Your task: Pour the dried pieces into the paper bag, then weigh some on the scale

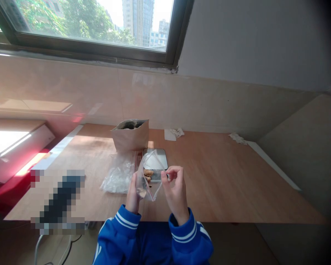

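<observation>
Upright above the table's near side is a small clear zip bag (143,180) with a reddish strip along its mouth. My left hand (132,195) is closed around the bag's left side. On the other side, my right hand (176,187) pinches the bag's right edge between thumb and forefinger. Brown chunky pieces (148,172) show in or through the clear plastic; I cannot tell which. Just behind the bag lies a small flat scale (160,158) with a pale top, partly covered by it.
Beyond my left hand stands an open brown paper pouch (131,140). A heap of clear plastic bags (118,176) lies in front of it. Crumpled white paper (176,133) rests near the wall. A pixelated dark object (60,198) is at the left edge of the wooden table (223,176).
</observation>
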A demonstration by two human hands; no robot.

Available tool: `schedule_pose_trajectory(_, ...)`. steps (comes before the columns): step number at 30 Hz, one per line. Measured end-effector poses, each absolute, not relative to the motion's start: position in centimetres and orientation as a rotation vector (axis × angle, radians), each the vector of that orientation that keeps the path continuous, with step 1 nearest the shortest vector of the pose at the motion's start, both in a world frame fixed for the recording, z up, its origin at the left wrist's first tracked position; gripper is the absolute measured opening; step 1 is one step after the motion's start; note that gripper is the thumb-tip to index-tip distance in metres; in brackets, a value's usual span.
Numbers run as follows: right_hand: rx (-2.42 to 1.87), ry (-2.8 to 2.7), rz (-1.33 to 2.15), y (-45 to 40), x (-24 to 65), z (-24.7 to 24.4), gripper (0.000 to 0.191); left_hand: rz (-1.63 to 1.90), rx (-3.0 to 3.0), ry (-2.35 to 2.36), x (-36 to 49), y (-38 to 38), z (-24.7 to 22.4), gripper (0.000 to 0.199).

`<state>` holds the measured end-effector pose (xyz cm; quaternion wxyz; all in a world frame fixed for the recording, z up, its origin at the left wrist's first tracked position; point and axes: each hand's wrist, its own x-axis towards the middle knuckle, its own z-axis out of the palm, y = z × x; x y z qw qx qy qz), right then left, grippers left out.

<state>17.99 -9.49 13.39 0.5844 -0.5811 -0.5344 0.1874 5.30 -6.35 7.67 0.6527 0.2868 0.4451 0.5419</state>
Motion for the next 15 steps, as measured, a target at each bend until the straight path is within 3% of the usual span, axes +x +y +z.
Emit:
schedule_pose_trajectory(4, -1.325, -1.525, 0.350, -9.3, 18.0, 15.3, 0.007, 1.315, 0.689, 1.036, 5.2, -6.3, 7.5, 0.051)
schedule_pose_trajectory(15, -1.484, -1.977, 0.544, -7.8, 17.1, 13.9, 0.031, 1.485, 0.708, 1.036, 4.4, -5.9, 5.9, 0.043)
